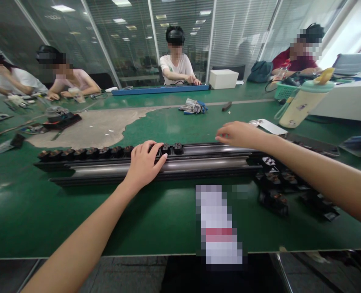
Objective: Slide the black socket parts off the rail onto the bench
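My left hand (146, 162) lies over the rear black rail (205, 149), fingers spread across its top and thumb on the near side. Small black modules with copper-coloured parts (92, 153) sit in a row along that rail, some hidden under this hand. Two more modules (178, 148) stand just right of my fingers. In front lies a second black rail (198, 166) with a shiny metal channel. My right hand (238, 133) hovers at the rear rail's right part, fingers loosely bent, with nothing visible in them. Several loose black modules (273, 179) lie below my right forearm.
A cream bottle (304, 103), a green basket (283, 92) and a white box (223, 79) stand farther back. Gloves (194, 106) lie mid-table. A blurred-out pale strip (218, 221) is at the near edge. Several people sit around; one handles a long blue bar (160, 90).
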Demonstrator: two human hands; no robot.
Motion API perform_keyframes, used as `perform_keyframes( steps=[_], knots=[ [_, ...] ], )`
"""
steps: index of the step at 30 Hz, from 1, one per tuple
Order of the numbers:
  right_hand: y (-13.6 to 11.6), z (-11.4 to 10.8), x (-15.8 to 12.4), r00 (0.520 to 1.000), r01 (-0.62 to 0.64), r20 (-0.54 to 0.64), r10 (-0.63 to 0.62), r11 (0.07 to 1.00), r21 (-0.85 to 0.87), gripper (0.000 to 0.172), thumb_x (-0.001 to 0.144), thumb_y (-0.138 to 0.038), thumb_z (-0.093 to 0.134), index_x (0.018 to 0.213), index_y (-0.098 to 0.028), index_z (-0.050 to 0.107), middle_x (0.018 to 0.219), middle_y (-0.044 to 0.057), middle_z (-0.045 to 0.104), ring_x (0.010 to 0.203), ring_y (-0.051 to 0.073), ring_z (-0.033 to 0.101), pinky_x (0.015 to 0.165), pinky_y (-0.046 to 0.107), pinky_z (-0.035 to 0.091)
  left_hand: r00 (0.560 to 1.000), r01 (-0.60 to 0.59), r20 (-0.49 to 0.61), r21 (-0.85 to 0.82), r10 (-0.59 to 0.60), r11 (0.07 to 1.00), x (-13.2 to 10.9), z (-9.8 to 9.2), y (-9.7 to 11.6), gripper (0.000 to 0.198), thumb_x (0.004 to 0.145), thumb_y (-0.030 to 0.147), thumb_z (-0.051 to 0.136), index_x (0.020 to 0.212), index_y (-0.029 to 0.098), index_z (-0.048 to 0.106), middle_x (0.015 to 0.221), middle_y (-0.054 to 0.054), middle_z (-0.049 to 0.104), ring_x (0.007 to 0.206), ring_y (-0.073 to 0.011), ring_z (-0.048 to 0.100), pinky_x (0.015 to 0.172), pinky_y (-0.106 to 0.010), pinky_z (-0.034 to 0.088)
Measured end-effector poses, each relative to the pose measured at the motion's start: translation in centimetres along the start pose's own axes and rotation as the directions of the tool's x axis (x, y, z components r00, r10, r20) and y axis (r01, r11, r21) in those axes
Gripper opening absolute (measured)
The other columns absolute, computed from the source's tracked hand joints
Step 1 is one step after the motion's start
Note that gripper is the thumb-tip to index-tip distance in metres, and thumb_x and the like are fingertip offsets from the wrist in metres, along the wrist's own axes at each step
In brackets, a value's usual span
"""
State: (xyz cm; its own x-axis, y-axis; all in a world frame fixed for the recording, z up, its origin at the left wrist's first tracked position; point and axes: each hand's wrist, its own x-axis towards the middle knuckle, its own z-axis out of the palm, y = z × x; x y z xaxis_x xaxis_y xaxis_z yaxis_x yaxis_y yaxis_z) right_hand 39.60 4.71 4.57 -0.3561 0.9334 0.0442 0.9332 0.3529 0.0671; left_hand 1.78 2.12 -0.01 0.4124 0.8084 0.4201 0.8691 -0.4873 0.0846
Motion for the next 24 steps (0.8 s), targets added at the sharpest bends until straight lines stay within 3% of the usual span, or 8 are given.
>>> perform_keyframes(
  steps=[2,4,6,9,14,24],
  knots=[
    [-4.4,-0.6,1.0,0.987,0.159,-0.001,-0.159,0.985,0.073,0.043,0.107,-0.049,0.046,0.125,-0.022,0.074,0.118,0.013,0.072,0.103,0.026,0.067,0.084,0.034,0.045,1.000,-0.004,-0.008,-0.010,0.004,1.000,0.0,0.1,-0.1,0.051,0.107,0.050,0.042,0.145,0.021,0.062,0.144,-0.017,0.060,0.132,-0.0365,0.054,0.117,-0.056,0.038],
    [-8.0,-0.9,2.1,0.975,0.218,-0.055,-0.214,0.973,0.081,0.047,0.107,-0.050,0.050,0.138,-0.018,0.066,0.126,0.016,0.069,0.107,0.027,0.067,0.086,0.033,0.044,1.000,-0.011,-0.020,-0.017,0.011,1.000,0.1,0.2,-0.2,0.051,0.108,0.050,0.042,0.145,0.023,0.061,0.143,-0.016,0.060,0.132,-0.0360,0.055,0.117,-0.056,0.038],
    [-10.6,-1.0,3.3,0.967,0.243,-0.100,-0.236,0.968,0.061,0.052,0.108,-0.053,0.051,0.144,-0.018,0.061,0.132,0.018,0.066,0.112,0.028,0.066,0.087,0.033,0.044,0.999,-0.018,-0.027,-0.019,0.018,1.000,0.1,0.3,-0.4,0.050,0.108,0.050,0.042,0.145,0.023,0.062,0.143,-0.016,0.061,0.132,-0.0358,0.055,0.117,-0.056,0.038],
    [-12.8,-0.9,4.7,0.959,0.274,-0.079,-0.273,0.962,0.006,0.051,0.109,-0.054,0.048,0.136,-0.016,0.067,0.128,0.018,0.067,0.112,0.029,0.066,0.085,0.033,0.045,0.999,-0.024,-0.028,-0.013,0.024,1.000,0.1,0.4,-0.4,0.050,0.108,0.050,0.041,0.144,0.022,0.062,0.143,-0.016,0.061,0.134,-0.0361,0.054,0.116,-0.056,0.039],
    [-13.8,-0.9,5.4,0.954,0.287,-0.089,-0.287,0.958,-0.014,0.044,0.108,-0.048,0.052,0.120,-0.012,0.074,0.129,0.020,0.065,0.109,0.027,0.065,0.084,0.033,0.046,0.999,-0.018,-0.028,0.006,0.018,1.000,0.1,0.4,-0.2,0.050,0.108,0.048,0.041,0.144,0.021,0.063,0.142,-0.016,0.061,0.133,-0.0367,0.054,0.115,-0.056,0.039],
    [-12.2,-0.6,5.3,0.976,0.217,-0.040,-0.214,0.967,0.132,0.035,0.100,-0.040,0.063,0.119,-0.011,0.072,0.123,0.017,0.066,0.101,0.023,0.062,0.083,0.029,0.042,0.999,-0.017,-0.031,0.009,0.017,1.000,0.1,0.3,0.0,0.050,0.107,0.047,0.042,0.143,0.020,0.064,0.141,-0.016,0.062,0.129,-0.0366,0.056,0.116,-0.055,0.039]
  ],
)
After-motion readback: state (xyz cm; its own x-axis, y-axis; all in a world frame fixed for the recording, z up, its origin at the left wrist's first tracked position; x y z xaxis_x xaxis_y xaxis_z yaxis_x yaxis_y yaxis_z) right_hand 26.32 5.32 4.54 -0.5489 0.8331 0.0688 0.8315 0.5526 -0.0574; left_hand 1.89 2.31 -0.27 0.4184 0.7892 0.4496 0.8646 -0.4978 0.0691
